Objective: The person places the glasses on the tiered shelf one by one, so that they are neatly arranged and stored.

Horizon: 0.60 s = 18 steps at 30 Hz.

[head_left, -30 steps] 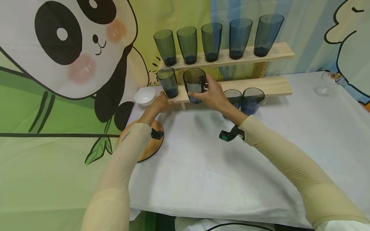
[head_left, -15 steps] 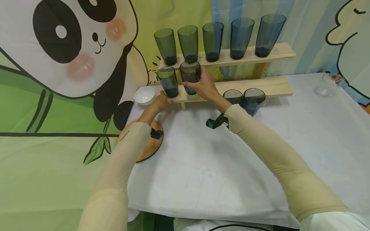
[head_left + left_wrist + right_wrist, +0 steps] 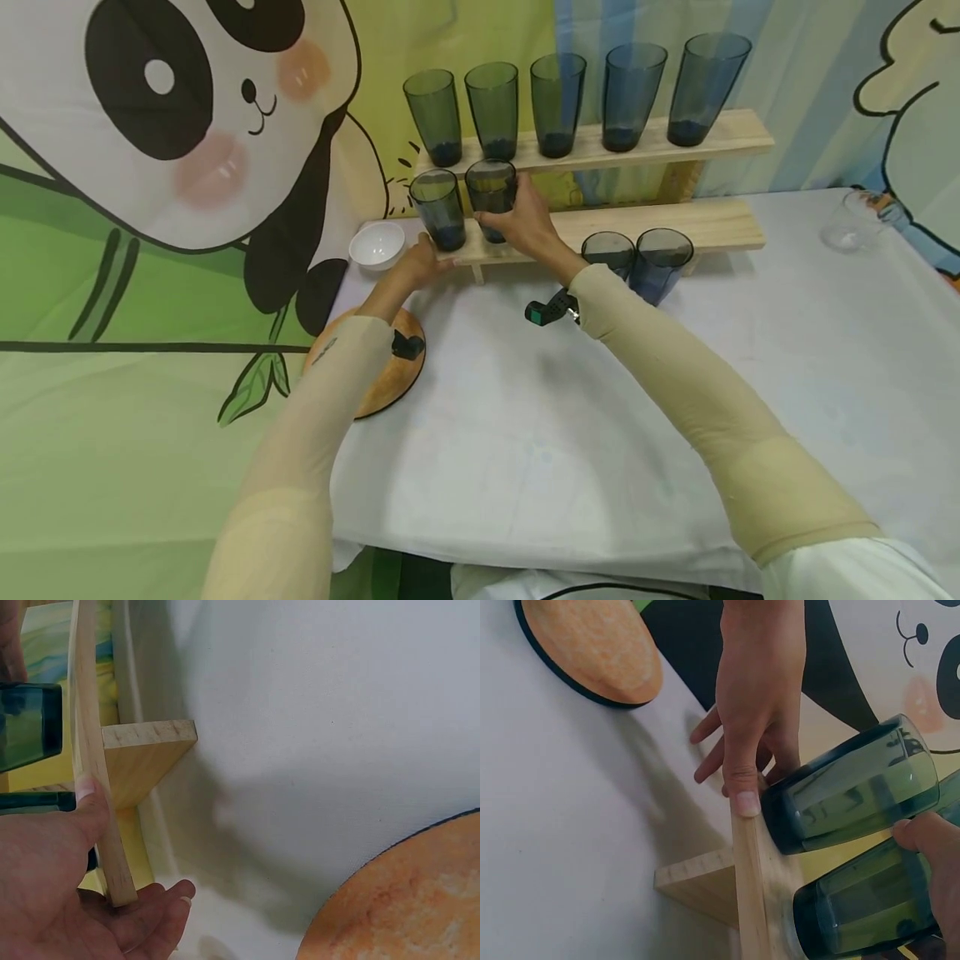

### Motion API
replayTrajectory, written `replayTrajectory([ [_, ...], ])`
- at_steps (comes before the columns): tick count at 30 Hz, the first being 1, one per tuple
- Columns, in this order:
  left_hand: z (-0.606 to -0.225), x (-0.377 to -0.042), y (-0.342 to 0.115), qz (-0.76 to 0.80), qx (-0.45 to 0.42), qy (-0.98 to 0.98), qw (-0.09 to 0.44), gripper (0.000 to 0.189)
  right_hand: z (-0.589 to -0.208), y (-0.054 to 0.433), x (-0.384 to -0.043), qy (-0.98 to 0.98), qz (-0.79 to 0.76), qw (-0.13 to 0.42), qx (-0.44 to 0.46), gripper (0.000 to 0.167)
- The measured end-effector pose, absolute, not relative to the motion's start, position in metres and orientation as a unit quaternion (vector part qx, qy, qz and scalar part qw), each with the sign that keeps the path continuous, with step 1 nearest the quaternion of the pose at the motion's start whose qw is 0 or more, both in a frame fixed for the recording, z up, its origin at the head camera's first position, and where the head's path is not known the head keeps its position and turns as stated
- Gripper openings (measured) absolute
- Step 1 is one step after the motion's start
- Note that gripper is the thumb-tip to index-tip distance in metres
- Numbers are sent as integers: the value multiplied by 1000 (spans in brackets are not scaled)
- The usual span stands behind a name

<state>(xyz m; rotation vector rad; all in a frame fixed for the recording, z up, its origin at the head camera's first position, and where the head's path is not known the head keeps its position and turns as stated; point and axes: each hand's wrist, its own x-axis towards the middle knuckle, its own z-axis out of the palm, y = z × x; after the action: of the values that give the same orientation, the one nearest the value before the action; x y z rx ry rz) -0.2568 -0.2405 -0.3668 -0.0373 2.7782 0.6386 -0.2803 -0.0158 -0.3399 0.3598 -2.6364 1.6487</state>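
Note:
My left hand (image 3: 416,265) grips the left end of the lower plank of a two-tier wooden shelf (image 3: 660,227). In the left wrist view its thumb lies on the plank's front edge, with fingers underneath. My right hand (image 3: 528,221) holds a dark tinted glass tumbler (image 3: 491,190) from the right side, thumb at the front. The base of that tumbler (image 3: 862,907) is right at the plank in the right wrist view. Just left of it another tumbler (image 3: 435,200) stands on the same plank, close to my left hand.
Several matching tumblers (image 3: 558,104) line the upper plank (image 3: 731,133). Two more tumblers (image 3: 660,262) stand before the lower plank, partly behind my right forearm. A white bowl (image 3: 377,243) sits left of the shelf, a round wooden board (image 3: 393,383) beneath my left forearm. A clear glass item (image 3: 851,225) is far right.
My right hand has carried its tumbler back and slightly left, from in front of the lower plank to over it, beside the left tumbler. The left hand has kept its grip on the plank.

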Motion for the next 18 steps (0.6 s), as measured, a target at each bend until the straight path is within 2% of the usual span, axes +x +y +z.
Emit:
replayTrajectory([
  [14,-364,-256,-239,218,-17,965,147,95,-349,-20,-284,-840,529,19,119,78],
  [18,-363,-256,-241,217,-16,965,148,95,-347,-20,-284,-846,518,5,125,86],
])
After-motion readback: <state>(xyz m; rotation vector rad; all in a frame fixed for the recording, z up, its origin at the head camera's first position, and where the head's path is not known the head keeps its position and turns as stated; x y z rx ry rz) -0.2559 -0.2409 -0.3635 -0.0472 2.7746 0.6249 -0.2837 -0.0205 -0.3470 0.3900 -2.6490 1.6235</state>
